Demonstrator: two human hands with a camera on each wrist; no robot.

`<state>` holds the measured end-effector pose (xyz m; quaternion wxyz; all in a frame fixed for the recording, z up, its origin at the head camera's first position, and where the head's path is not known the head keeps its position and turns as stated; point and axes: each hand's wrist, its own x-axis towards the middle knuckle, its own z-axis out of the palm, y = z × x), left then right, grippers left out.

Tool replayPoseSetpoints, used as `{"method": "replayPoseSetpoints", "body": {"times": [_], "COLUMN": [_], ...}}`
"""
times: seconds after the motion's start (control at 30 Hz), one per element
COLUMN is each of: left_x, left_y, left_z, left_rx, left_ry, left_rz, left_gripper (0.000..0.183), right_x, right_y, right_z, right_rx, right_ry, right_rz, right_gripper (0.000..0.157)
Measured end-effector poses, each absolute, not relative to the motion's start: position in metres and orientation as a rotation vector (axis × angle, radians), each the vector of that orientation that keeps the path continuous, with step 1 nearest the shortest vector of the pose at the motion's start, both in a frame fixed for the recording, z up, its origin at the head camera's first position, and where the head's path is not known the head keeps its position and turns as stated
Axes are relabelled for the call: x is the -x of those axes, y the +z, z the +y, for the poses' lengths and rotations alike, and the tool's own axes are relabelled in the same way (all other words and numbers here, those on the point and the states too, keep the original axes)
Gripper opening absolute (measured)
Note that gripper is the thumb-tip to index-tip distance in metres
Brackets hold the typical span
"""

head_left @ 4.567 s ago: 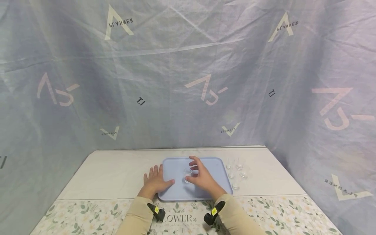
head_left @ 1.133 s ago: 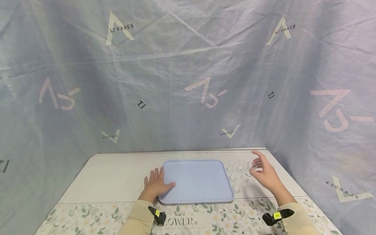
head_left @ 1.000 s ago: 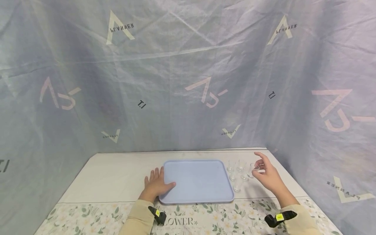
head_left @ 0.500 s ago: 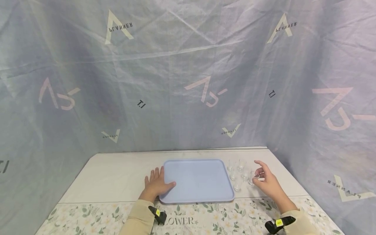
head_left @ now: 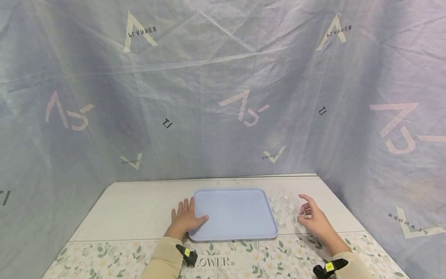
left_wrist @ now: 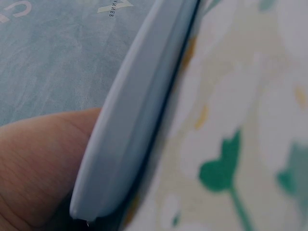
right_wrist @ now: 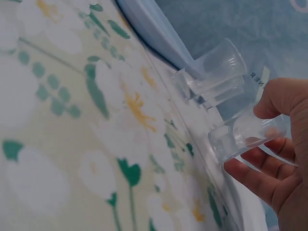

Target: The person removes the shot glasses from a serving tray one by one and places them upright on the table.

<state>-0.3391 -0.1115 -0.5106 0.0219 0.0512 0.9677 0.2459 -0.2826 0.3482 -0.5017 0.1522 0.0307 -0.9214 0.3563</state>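
My right hand point(head_left: 315, 221) pinches a small clear shot glass point(right_wrist: 228, 142) between thumb and fingers, to the right of the tray. The glass stands upright, its base right at the white tabletop, beside the front of a group of similar shot glasses point(head_left: 281, 220). In the right wrist view my thumb lies on one side of the glass and my fingertips on the other. My left hand point(head_left: 186, 223) lies spread over the left rim of a light blue tray point(head_left: 233, 215), the thumb reaching onto its surface.
Several clear glasses stand close together along the tray's right side, among them a rear glass point(head_left: 286, 195). A floral cloth point(head_left: 139, 259) covers the table's front. Grey fabric point(head_left: 209, 97) hangs behind and at both sides.
My right hand has carried the shot glass from above the tray to its right side, then lowered it toward the table and slightly left. The left hand has stayed on the tray.
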Motion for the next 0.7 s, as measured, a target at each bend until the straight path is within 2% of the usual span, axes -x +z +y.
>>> {"method": "replayPoseSetpoints", "body": {"times": [0.4,0.53,0.7], "left_x": [0.334,0.335,0.342], "left_y": [-0.506,-0.506,-0.491], "left_z": [-0.113,-0.114,-0.116], "left_rx": [-0.135,-0.136,-0.161], "left_ry": [0.774,0.798,0.812], "left_rz": [2.992,2.981,3.007], "left_gripper": [0.104,0.102,0.096], "right_x": [0.283,0.281,0.295], "right_y": [-0.502,-0.489,-0.452], "right_z": [0.348,0.351,0.353], "right_rx": [-0.174,-0.255,-0.341], "right_ry": [1.025,1.006,0.833], "right_rz": [-2.683,-2.685,-2.665], "right_gripper": [0.08,0.079,0.073]}}
